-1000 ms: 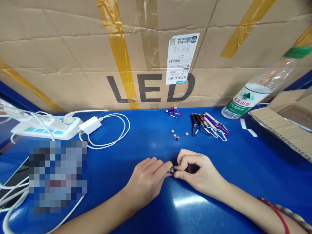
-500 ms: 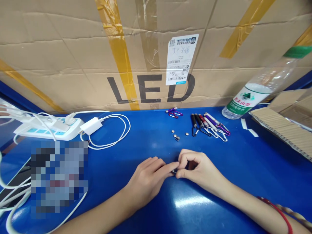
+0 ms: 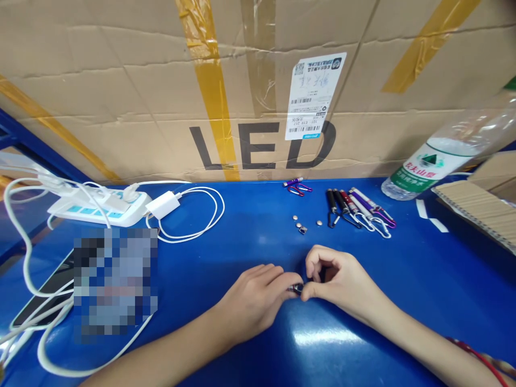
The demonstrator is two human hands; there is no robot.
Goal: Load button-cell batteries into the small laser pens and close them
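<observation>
My left hand lies low over the blue table with its fingers closed. A small dark, shiny metal piece pokes out between its thumb and forefinger. Facing it, my right hand is curled in a pinch, its thumb tip close to the end of that piece. Something dark shows inside the curled right fingers, too shaded to make out. Beyond the hands lie several small round button cells and a small square metal bit. Farther back, several pocket flashlights with carabiner clips lie in a row.
A purple flashlight lies before the large cardboard box. At right are a plastic water bottle, white paper strips and an open carton. A power strip, charger, cables and a blurred-out patch occupy the left.
The view has shifted, so the scene sits farther right. My hands have drawn slightly apart, and more of the dark metal piece shows at the left fingertips.
</observation>
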